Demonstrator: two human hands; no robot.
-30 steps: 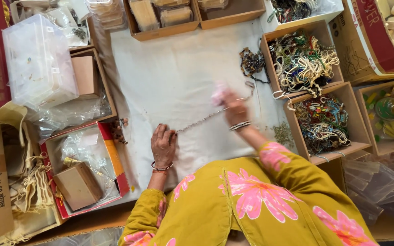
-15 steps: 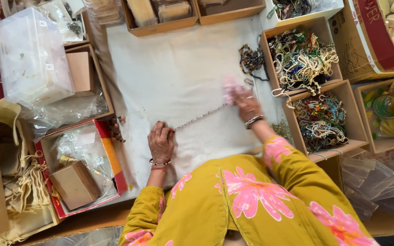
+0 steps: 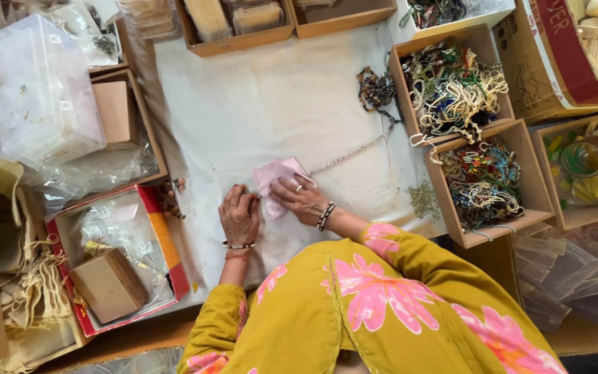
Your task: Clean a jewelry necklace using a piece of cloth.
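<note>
step: wiping a bead chain [image 3: 354, 152] with a pink cloth [image 3: 278, 181], mid-table | left hand [image 3: 239, 216] pinches near end | right hand [image 3: 300, 199] presses cloth on chain | next: likely steady grip, cloth along chain toward far-right boxes [image 3: 410, 90]

White cloth [image 3: 271, 104] open mid; boxes [image 3: 451, 83] crowd both sides

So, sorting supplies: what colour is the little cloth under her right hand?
Pale pink cloth, seen in the head view, partly under the right hand.
</note>
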